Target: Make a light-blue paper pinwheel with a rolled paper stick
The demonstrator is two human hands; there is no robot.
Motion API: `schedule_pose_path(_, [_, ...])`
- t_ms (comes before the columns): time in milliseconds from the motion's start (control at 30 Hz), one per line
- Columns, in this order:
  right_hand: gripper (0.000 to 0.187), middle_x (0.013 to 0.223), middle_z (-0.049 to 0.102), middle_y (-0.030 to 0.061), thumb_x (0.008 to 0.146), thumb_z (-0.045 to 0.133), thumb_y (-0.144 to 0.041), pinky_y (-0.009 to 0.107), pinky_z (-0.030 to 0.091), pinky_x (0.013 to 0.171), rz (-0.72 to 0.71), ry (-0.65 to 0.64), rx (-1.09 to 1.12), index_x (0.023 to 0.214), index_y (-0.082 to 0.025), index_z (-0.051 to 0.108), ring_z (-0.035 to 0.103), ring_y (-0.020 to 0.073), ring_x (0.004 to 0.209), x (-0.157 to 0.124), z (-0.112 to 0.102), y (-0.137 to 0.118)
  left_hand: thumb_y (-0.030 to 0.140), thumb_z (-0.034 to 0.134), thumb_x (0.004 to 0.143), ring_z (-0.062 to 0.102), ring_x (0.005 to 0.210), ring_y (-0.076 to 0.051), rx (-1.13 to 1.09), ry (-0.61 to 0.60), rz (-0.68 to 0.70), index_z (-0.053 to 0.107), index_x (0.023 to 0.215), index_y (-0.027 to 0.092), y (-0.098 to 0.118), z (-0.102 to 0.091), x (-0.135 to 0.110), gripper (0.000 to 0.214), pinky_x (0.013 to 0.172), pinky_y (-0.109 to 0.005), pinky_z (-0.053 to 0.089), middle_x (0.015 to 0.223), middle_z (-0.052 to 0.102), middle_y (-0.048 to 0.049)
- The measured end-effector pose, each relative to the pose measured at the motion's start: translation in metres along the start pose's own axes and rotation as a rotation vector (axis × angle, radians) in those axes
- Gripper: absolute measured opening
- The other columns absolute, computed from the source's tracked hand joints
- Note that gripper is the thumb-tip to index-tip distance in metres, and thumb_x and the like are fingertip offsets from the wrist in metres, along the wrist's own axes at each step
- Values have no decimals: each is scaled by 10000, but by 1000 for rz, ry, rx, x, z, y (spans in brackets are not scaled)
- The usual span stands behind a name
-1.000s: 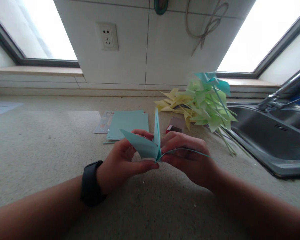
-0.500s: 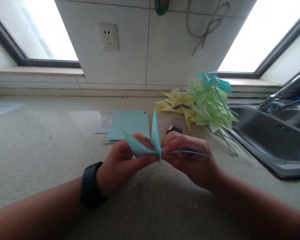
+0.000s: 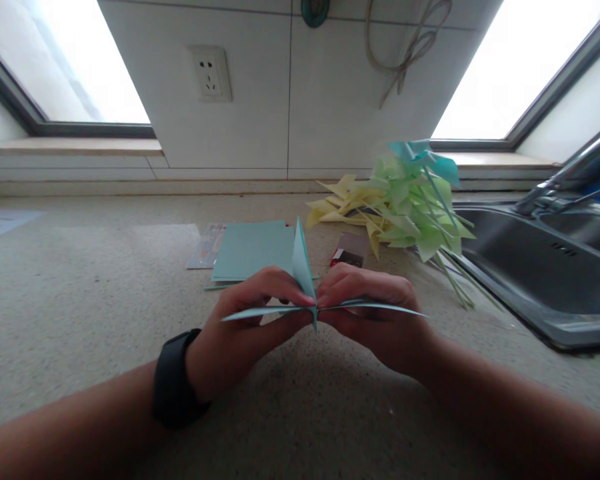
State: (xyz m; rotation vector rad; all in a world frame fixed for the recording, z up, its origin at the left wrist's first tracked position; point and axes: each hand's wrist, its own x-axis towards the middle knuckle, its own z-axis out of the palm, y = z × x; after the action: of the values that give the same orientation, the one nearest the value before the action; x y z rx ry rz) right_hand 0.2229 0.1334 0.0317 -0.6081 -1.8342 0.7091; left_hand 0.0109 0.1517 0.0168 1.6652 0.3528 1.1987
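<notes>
A folded light blue paper [image 3: 302, 263] is held up between my two hands above the counter. One fold stands upright at its middle, and thin flaps reach out to the left and right. My left hand [image 3: 253, 313], with a dark watch on its wrist, pinches the left flap close to the centre crease. From the other side, my right hand [image 3: 373, 303] grips the right flap, thumb below and fingers above. Beyond my left hand lies a stack of blue-green square sheets [image 3: 255, 248]. My fingers hide parts of the flaps.
Yellow, green and blue paper pinwheels [image 3: 413, 200] on sticks are heaped at the back right, beside a steel sink [image 3: 545, 267]. A small dark packet [image 3: 350, 249] lies near them. Under the stack is a clear plastic wrapper [image 3: 203, 250]. White paper [image 3: 7, 221] rests far left.
The left flap, which was raised at a slant, is now pressed flat and level between my left thumb and fingers. My right hand keeps its hold; the view has shifted slightly.
</notes>
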Motion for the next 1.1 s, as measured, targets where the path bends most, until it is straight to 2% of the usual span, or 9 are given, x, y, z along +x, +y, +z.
schedule_pose_path(300, [168,875,740,19,847,778,-113,309,546,710,14,-2,51,963,-235,766,679,156,780,-1,0,1,108,760,876,656,862,-166,-24,-25,-29,765,986,287,-5,-4,-4,210,812,-313,496,949,682,-13])
schedule_pose_path(600, [137,858,735,21,846,783,-119,294,538,699,-1,-2,40,945,-211,761,674,146,766,0,1,2,113,767,873,645,830,-154,-6,-23,-21,764,963,263,-2,-2,0,174,769,-286,492,904,674,-11])
schedule_pose_path(800, [119,842,739,18,862,770,-139,301,542,685,18,-5,31,935,-231,757,672,153,757,0,1,1,131,785,864,637,794,-150,26,29,-21,770,932,256,0,0,0,143,721,-276,489,856,681,-5])
schedule_pose_path(1100, [120,852,731,24,857,775,-134,286,543,674,8,-27,46,949,-209,759,671,148,750,0,1,2,156,788,864,637,790,-157,28,11,-40,767,914,255,-3,-3,-3,113,722,-282,483,854,681,-10])
